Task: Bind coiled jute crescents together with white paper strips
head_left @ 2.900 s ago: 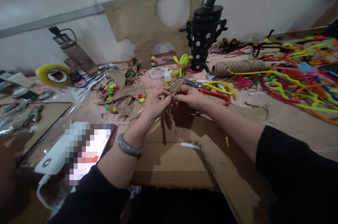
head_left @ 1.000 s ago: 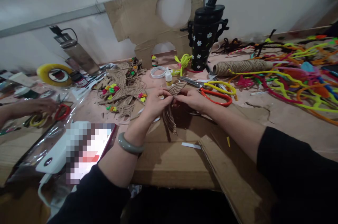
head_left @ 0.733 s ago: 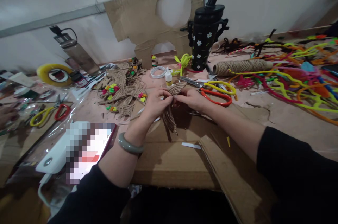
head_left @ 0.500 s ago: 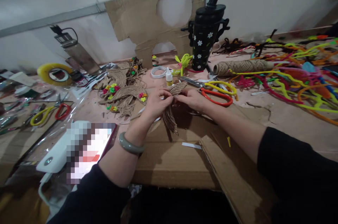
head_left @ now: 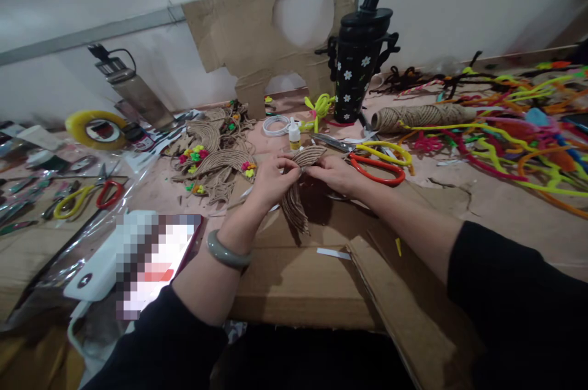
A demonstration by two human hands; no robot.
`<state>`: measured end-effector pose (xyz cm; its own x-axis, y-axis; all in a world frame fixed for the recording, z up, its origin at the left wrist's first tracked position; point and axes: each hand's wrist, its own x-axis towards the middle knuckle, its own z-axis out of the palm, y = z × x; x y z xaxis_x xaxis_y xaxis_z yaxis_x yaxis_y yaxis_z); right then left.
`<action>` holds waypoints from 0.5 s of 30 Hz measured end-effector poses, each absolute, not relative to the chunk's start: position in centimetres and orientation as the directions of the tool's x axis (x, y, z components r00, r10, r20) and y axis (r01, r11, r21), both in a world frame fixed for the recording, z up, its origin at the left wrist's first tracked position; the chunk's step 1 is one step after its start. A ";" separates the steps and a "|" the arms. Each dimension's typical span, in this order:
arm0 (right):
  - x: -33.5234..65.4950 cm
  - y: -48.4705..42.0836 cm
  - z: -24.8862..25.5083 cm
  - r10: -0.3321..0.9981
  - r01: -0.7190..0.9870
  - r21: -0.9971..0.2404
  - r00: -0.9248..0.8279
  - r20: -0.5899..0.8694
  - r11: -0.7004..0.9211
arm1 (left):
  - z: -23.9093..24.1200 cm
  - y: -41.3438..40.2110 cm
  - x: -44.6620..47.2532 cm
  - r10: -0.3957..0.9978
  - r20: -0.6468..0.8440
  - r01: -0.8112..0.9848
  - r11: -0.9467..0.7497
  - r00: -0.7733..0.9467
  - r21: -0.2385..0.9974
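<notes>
Between my hands is a curved piece made of rows of brown twine (head_left: 294, 211), its lower end fanning down over the cardboard. My left hand (head_left: 277, 178) pinches it at its narrow middle. From the other side my right hand (head_left: 335, 174) has its fingertips at the same spot, closed on the piece; what lies right between the fingertips is too small to make out. Just behind stands a small white-capped glue bottle (head_left: 294, 136). Scissors with yellow and red handles (head_left: 376, 168) lie beside my right hand. Similar twine pieces with bright little flowers (head_left: 225, 162) are heaped to the left.
A black flowered tumbler (head_left: 353, 71) and a twine roll (head_left: 422, 116) stand and lie behind. Colourful pipe cleaners (head_left: 514, 151) spread at right. At left are yellow tape (head_left: 76, 130), a water bottle (head_left: 138, 90), a phone (head_left: 156, 267) and a white power bank (head_left: 105, 261). Cardboard (head_left: 303, 286) lies in front.
My right fingertips have drawn slightly apart from my left ones, and the twine piece has shifted a little. Nothing else has visibly moved.
</notes>
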<state>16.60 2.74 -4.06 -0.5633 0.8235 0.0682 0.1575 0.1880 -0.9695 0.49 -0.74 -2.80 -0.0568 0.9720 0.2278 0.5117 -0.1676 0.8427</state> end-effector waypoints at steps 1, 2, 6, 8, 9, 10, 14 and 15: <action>16.6 2.8 -4.0 0.824 0.166 -0.969 -0.564 0.060 0.185 | -2.7 -0.8 0.5 0.971 0.230 0.526 -0.161 -0.068 0.835; 16.6 2.8 -4.0 0.823 0.173 -0.968 -0.566 0.053 0.181 | -2.5 -0.8 0.5 0.970 0.231 0.538 -0.155 -0.077 0.829; 16.6 2.9 -4.3 0.810 0.147 -0.974 -0.584 0.056 0.173 | -2.4 -0.8 0.5 0.968 0.234 0.535 -0.153 -0.087 0.831; 16.6 2.9 -4.6 0.809 0.131 -0.976 -0.584 0.065 0.173 | -2.5 -0.8 0.5 0.967 0.244 0.524 -0.170 -0.075 0.834; 16.6 3.0 -4.6 0.810 0.130 -0.976 -0.582 0.067 0.174 | -2.6 -0.8 0.5 0.967 0.247 0.521 -0.177 -0.068 0.835; 16.6 3.0 -4.6 0.812 0.134 -0.975 -0.580 0.068 0.177 | -2.7 -0.8 0.6 0.967 0.247 0.522 -0.179 -0.063 0.834; 16.6 2.8 -4.4 0.812 0.170 -0.966 -0.580 0.061 0.194 | -2.8 -0.7 0.6 0.969 0.236 0.527 -0.164 -0.072 0.834; 16.6 2.8 -4.3 0.812 0.175 -0.965 -0.580 0.059 0.195 | -2.8 -0.8 0.6 0.970 0.233 0.527 -0.159 -0.077 0.835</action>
